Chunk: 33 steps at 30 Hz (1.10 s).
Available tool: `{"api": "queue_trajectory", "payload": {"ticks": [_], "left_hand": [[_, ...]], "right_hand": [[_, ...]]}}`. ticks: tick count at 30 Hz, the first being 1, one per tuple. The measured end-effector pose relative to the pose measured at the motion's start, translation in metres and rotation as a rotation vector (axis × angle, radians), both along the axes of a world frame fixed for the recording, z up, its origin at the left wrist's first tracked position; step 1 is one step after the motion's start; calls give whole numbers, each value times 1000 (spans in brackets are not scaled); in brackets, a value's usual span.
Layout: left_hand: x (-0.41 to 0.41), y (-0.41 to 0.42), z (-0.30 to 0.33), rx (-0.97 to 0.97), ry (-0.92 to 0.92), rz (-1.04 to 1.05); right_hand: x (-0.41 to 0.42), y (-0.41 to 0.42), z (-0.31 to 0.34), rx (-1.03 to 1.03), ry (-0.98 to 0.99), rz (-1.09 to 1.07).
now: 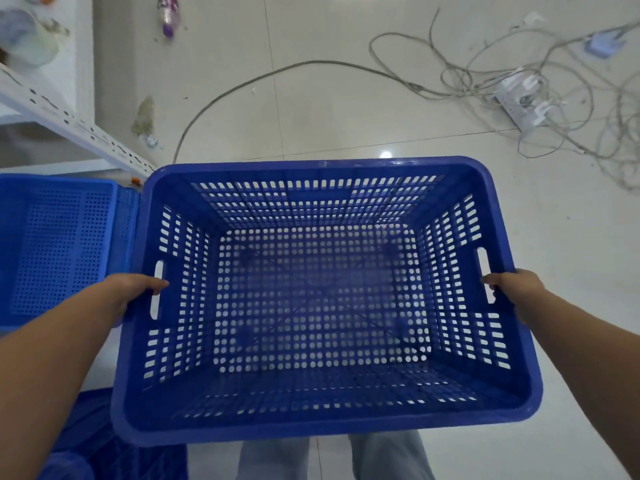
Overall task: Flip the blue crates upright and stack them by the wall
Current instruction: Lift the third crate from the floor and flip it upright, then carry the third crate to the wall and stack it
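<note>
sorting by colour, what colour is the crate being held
Dark blue crate, perforated throughout; seen in the head view.

Both bare forearms reach forward from the lower corners of the view, roughly level and spread wide apart. Left hand (pixel 133 289): wrist straight, thumb lying over the crate (pixel 322 299) rim beside the left handle slot, fingers hidden beneath the rim. Right hand (pixel 516 287): mirrored pose, thumb over the rim at the right handle slot, fingers out of sight outside the wall.
</note>
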State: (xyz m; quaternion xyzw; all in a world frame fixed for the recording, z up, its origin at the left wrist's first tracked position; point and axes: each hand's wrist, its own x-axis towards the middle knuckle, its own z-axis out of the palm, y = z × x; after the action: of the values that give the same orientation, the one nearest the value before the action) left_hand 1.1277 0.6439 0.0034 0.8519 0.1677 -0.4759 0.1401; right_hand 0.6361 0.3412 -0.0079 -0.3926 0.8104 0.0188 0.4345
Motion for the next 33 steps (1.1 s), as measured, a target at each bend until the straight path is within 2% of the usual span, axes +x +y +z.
{"api": "queue_trajectory", "payload": {"ticks": [4, 7, 13, 18, 26, 28, 33], "left_hand": [[-1, 3, 40, -76, -175, 76], [6, 6, 80, -173, -123, 84], [9, -4, 195, -379, -187, -5], [7, -5, 293, -504, -250, -43], [-10, 15, 443, -573, -296, -130], [-9, 23, 478, -590, -292, -148], [-6, 50, 560, -631, -412, -121]], "right_hand": [[-5, 10, 33, -55, -69, -92], [-6, 9, 68, -69, -128, -99], [-2, -8, 170, -207, -190, 13], [-1, -21, 276, -343, -139, 124], [19, -15, 435, -480, -53, 345], [25, -12, 467, -499, -37, 380], [48, -3, 530, -556, -47, 443]]}}
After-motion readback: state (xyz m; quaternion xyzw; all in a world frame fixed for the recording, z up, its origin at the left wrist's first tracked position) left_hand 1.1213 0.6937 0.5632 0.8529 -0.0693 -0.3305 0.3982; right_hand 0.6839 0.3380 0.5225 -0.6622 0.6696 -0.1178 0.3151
